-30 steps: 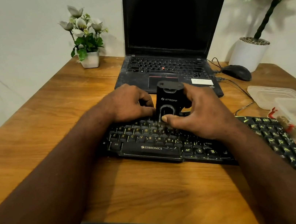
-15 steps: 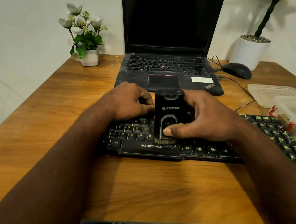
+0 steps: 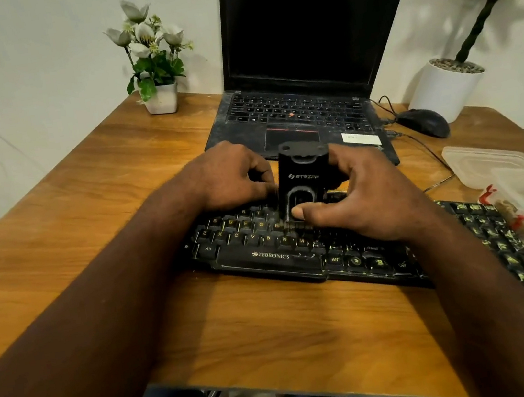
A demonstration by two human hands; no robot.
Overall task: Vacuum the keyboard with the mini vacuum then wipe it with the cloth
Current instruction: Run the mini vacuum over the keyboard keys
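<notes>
Black mini vacuum (image 3: 301, 175) stood upright on the keyboard (image 3: 269, 258), brush down on the middle keys to lift dust; the right hand (image 3: 366, 203) gripped its body. The left hand (image 3: 226, 176) curled over the keyboard's far edge, probably steadying it.

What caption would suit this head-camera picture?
Right hand holds a black mini vacuum on a Zebronics keyboard, left hand resting alongside.

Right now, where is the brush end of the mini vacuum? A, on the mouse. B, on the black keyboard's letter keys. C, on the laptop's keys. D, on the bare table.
B: the right hand holds the mini vacuum with its brush down on the keyboard, on the letter keys above the space bar.
</notes>
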